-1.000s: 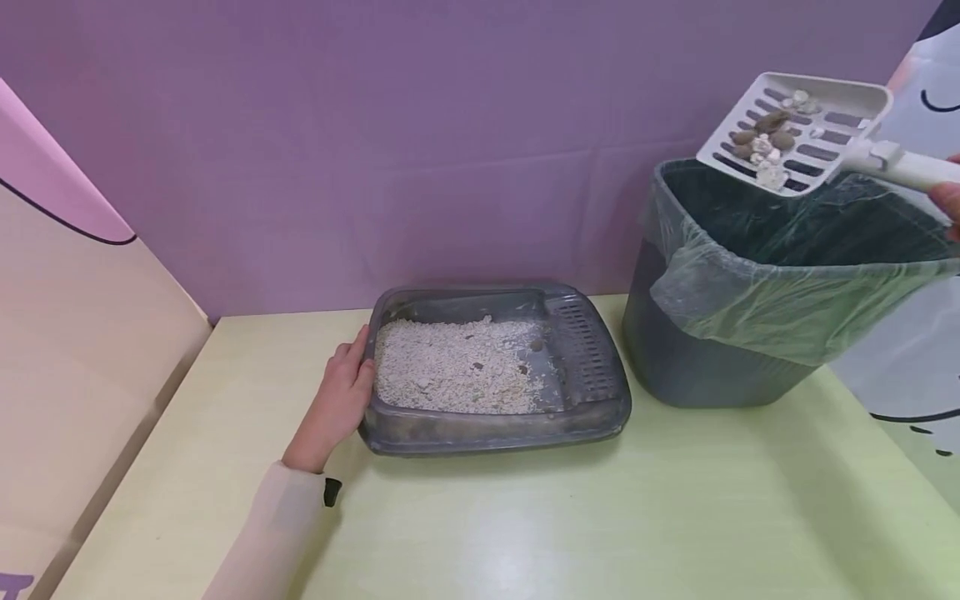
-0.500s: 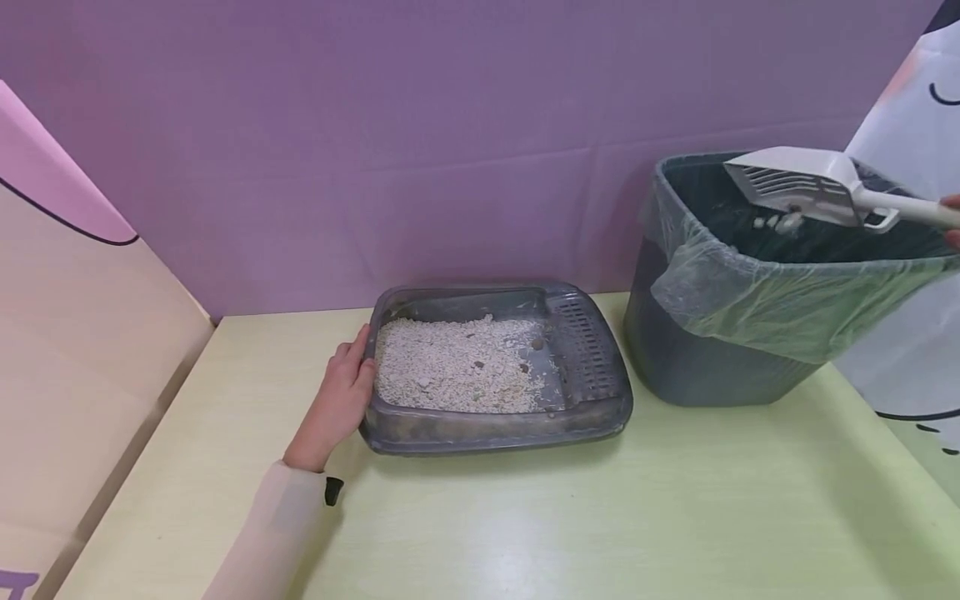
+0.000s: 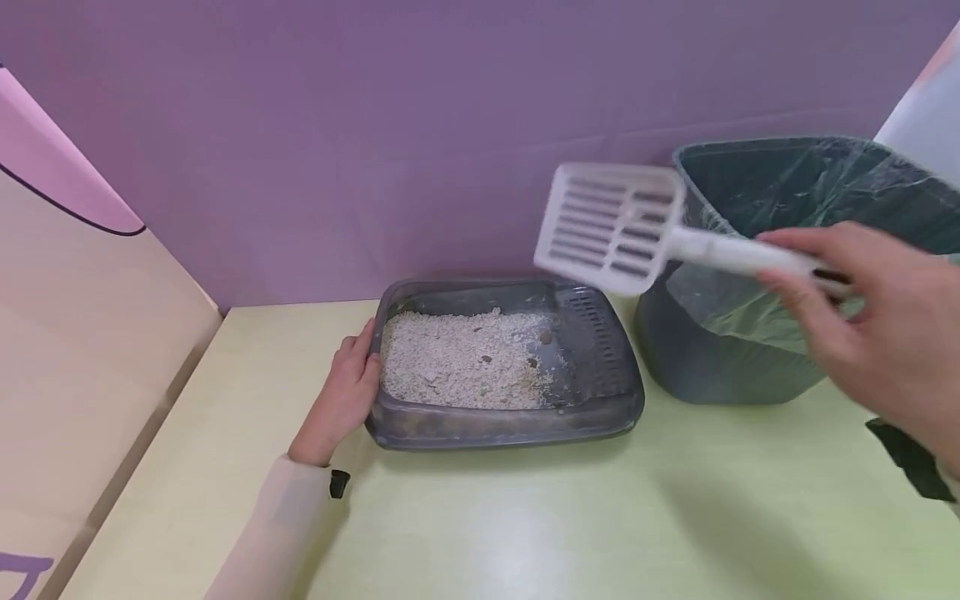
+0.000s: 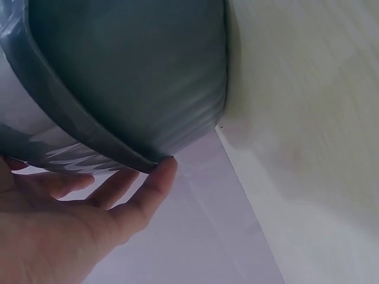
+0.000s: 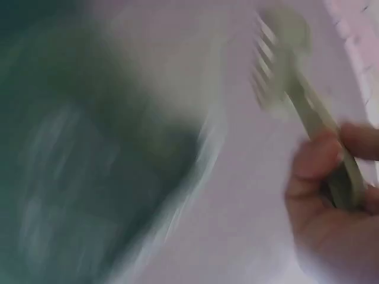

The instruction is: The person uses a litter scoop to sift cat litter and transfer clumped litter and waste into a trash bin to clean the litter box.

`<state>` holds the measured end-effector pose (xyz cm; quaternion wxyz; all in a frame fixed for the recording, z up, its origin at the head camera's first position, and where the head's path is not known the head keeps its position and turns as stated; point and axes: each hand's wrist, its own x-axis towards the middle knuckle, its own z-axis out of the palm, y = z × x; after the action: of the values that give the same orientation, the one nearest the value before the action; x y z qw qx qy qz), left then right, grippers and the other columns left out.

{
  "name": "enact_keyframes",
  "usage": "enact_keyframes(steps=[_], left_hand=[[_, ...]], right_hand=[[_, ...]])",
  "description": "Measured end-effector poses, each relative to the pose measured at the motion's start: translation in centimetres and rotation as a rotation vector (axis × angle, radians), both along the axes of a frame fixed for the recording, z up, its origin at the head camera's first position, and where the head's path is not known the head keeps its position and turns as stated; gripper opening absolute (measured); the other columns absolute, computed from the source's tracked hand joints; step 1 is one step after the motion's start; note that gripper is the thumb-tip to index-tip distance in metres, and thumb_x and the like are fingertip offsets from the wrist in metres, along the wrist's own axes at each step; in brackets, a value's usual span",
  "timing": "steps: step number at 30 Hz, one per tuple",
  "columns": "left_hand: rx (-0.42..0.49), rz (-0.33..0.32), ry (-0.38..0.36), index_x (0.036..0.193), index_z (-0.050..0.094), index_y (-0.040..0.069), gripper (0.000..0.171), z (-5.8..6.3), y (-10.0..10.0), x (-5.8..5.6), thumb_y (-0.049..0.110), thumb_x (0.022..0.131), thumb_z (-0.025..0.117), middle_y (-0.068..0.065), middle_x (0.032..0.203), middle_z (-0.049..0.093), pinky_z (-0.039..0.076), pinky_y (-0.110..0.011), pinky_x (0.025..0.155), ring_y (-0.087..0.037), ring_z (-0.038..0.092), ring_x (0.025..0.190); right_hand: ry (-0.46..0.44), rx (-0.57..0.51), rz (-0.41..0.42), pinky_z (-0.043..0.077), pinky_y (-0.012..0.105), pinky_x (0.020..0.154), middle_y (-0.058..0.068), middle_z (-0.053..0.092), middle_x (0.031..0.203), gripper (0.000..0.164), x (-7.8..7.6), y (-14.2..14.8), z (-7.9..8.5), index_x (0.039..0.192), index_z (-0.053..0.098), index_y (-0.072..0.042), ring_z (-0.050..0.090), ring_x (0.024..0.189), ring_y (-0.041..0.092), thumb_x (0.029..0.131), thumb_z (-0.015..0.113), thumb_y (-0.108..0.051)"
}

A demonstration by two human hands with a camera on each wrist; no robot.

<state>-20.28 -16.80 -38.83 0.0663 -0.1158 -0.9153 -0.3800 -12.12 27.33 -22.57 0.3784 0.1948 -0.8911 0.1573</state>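
My left hand (image 3: 345,396) holds the left rim of a dark grey litter box (image 3: 510,425); in the left wrist view its fingers (image 4: 155,180) lie against the rim and outer wall. Pale litter (image 3: 457,358) with a few dark clumps fills the box's left part. My right hand (image 3: 885,308) grips the handle of a white slotted litter scoop (image 3: 611,223), held up in the air between the box and the bin. A pale bit shows on the scoop's slots, which are otherwise bare. The right wrist view is blurred, with the scoop (image 5: 284,71) upright in the hand.
A dark grey bin (image 3: 720,367) lined with a clear plastic bag (image 3: 757,308) stands right of the litter box, partly behind my right hand. A purple backdrop (image 3: 375,150) rises behind the pale table (image 3: 480,533), and a light panel (image 3: 82,333) borders it on the left.
The scoop tipped over the bin and its clumps fell in. Then my right hand swung it left and toward me, out past the bin's edge. My left hand stays on the box.
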Motion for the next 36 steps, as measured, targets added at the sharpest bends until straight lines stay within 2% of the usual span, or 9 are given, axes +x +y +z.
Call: enact_keyframes(steps=[2,5,10,14,18,23,26,30,36], left_hand=[[0.009,-0.005,-0.003,0.15,0.017,0.001,0.054,0.2,0.2,0.0,0.019,0.101,0.03,-0.024,0.128,0.038,0.034,-0.05,0.094,-0.033,0.037,0.116],[0.025,-0.007,-0.007,0.15,0.017,0.002,0.054,0.3,0.6,-0.1,0.019,0.101,0.031,-0.024,0.129,0.037,0.034,-0.05,0.095,-0.033,0.036,0.118],[0.028,-0.004,-0.022,0.151,0.016,0.003,0.054,0.3,0.9,-0.2,0.019,0.101,0.03,-0.024,0.128,0.037,0.033,-0.051,0.094,-0.033,0.035,0.115],[0.019,-0.002,-0.049,0.152,0.013,0.005,0.055,0.5,1.0,0.0,0.02,0.101,0.028,-0.022,0.131,0.034,0.031,-0.051,0.096,-0.033,0.033,0.117],[-0.003,0.014,-0.05,0.152,0.012,0.006,0.055,0.9,1.0,0.3,0.02,0.101,0.027,-0.022,0.135,0.032,0.03,-0.053,0.098,-0.036,0.03,0.119],[-0.032,0.039,-0.079,0.152,0.011,0.005,0.055,1.2,1.3,0.5,0.018,0.101,0.026,-0.024,0.137,0.029,0.03,-0.055,0.096,-0.038,0.028,0.118],[-0.037,0.054,-0.087,0.152,0.011,0.005,0.054,1.4,1.6,0.6,0.017,0.101,0.025,-0.024,0.138,0.028,0.03,-0.055,0.096,-0.039,0.028,0.117],[-0.046,0.077,-0.079,0.151,0.013,0.004,0.054,1.5,1.9,0.7,0.016,0.1,0.026,-0.025,0.139,0.028,0.032,-0.054,0.095,-0.039,0.029,0.115],[-0.063,0.09,-0.067,0.151,0.014,0.004,0.054,1.3,1.4,0.7,0.016,0.1,0.026,-0.026,0.137,0.029,0.033,-0.054,0.093,-0.04,0.03,0.112]], right_hand=[[-0.079,0.166,0.091,0.029,0.021,0.049,0.002,0.055,0.078,0.03,0.1,-2.3,-0.4,0.113,0.066,-0.004,0.036,0.057,0.004,0.083,0.071,-0.008],[-0.245,0.274,0.208,0.036,0.027,0.05,-0.001,0.061,0.085,0.028,-1.2,-5.0,-1.6,0.107,0.067,-0.006,0.044,0.056,0.006,0.08,0.073,-0.007],[-0.603,0.334,0.218,0.041,0.031,0.053,0.006,0.066,0.101,0.022,-4.1,-7.3,-3.3,0.108,0.069,-0.005,0.057,0.065,0.01,0.087,0.068,-0.009],[-0.769,0.366,0.223,0.038,0.03,0.051,0.005,0.067,0.099,0.022,-5.9,-8.5,-3.9,0.11,0.07,-0.006,0.052,0.06,0.011,0.088,0.066,-0.01],[-0.874,0.398,0.257,0.037,0.031,0.053,0.003,0.067,0.099,0.022,-7.1,-9.5,-4.2,0.111,0.07,-0.008,0.05,0.06,0.014,0.09,0.064,-0.01],[-0.994,0.411,0.35,0.047,0.035,0.07,0.005,0.066,0.11,0.025,-7.7,-11.1,-5.5,0.116,0.068,-0.007,0.061,0.081,0.018,0.093,0.06,-0.011],[-1.038,0.397,0.403,0.044,0.033,0.069,-0.001,0.065,0.093,0.022,-7.7,-12.1,-6.9,0.112,0.07,-0.009,0.054,0.068,0.014,0.094,0.058,-0.011],[-1.079,0.384,0.459,0.037,0.031,0.063,-0.005,0.049,0.069,0.012,-7.6,-13.4,-8.8,0.098,0.066,-0.013,0.036,0.056,0.01,0.096,0.054,-0.014],[-1.073,0.315,0.458,0.033,0.029,0.056,-0.002,0.043,0.066,0.009,-7.1,-14.5,-11.0,0.099,0.054,-0.012,0.032,0.051,0.011,0.099,0.051,-0.021]])
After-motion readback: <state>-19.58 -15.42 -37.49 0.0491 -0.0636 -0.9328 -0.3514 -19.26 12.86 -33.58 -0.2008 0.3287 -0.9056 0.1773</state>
